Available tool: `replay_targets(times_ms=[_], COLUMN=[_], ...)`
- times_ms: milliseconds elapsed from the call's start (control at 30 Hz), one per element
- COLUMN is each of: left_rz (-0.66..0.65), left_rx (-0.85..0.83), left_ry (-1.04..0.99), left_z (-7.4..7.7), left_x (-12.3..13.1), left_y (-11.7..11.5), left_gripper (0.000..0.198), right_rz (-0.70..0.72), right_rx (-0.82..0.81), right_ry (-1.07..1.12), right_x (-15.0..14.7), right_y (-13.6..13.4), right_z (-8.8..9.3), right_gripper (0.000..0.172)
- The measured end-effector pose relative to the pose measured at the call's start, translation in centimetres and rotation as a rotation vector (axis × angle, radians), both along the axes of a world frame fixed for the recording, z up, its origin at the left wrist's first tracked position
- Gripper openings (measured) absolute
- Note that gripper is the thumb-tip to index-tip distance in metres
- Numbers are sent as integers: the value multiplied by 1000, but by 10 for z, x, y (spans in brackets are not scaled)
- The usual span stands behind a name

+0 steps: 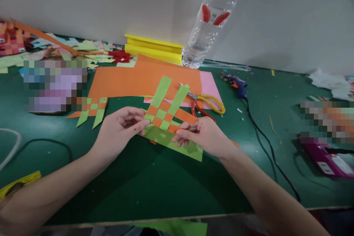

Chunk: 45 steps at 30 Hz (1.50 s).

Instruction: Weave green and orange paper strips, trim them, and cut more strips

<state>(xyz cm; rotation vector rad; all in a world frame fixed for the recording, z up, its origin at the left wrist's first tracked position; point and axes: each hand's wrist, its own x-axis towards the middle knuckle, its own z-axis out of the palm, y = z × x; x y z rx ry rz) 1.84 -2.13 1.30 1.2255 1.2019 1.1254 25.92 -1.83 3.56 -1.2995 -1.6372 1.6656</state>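
Observation:
Between both hands is a small woven piece of green and orange paper strips (161, 114), checkered in the middle, with two green strip ends pointing away from me. My left hand (124, 121) pinches its left edge between thumb and fingers. On the right, my right hand (197, 134) pinches an orange strip at the lower right. Under the weave lies a green paper sheet (177, 143). Just beyond are scissors (208, 102) with yellow and red handles, resting on orange paper (116, 81). A second woven paper piece (94, 108) lies left of my left hand.
A clear plastic bottle (212, 22) stands against the wall, beside a folded yellow strip (153, 48). To the right lies a blue glue gun (239, 84) with its black cord (262, 136) running forward. Paper scraps (91, 46) pile up at the back left. A magenta device (326, 156) sits far right.

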Motion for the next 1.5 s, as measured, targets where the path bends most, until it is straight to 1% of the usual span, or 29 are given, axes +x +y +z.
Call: replay_targets(times_ms=[167, 267, 333, 400, 500, 600, 667, 867, 1033, 1167, 1300, 1500], left_rz=[-24, -55, -101, -182, -299, -336, -333, -306, -292, -286, -264, -244], left_rx=[-7, -26, -53, -102, -211, -278, -287, -244, -205, -194, -176, -178], left_ry=[-76, -126, -146, -154, -96, 29, 75, 113, 113, 109, 120, 90], left_z=[-5, -7, -6, -3, 0, 1, 1, 5, 9, 9, 8, 5], left_x=[-2, -3, -2, 0, 2, 2, 1, 2, 4, 5, 6, 6], left_y=[1, 1, 1, 0, 0, 0, 0, -2, -3, -3, -4, -5], left_gripper=[16, 19, 24, 28, 29, 18, 14, 9, 16, 20, 22, 21], right_rz=[-23, -25, -19, -9, 5, 17, 22, 40, 35, 47, 30, 50], right_rx=[10, 2, 2, 17, 45, 66, 84, 104, 114, 122, 125, 154], right_ry=[-24, -19, -30, -70, -133, -180, -207, -235, -232, -211, -219, -249], right_x=[0, -1, -1, -3, -6, -9, -10, -8, -7, -7, -6, -4], right_y=[-2, -3, -5, -6, -8, -9, -10, -9, -8, -8, -8, -9], right_z=[2, 1, 1, 3, 7, 11, 12, 13, 13, 13, 12, 11], right_gripper=[21, 20, 20, 19, 19, 20, 22, 21, 21, 20, 20, 28])
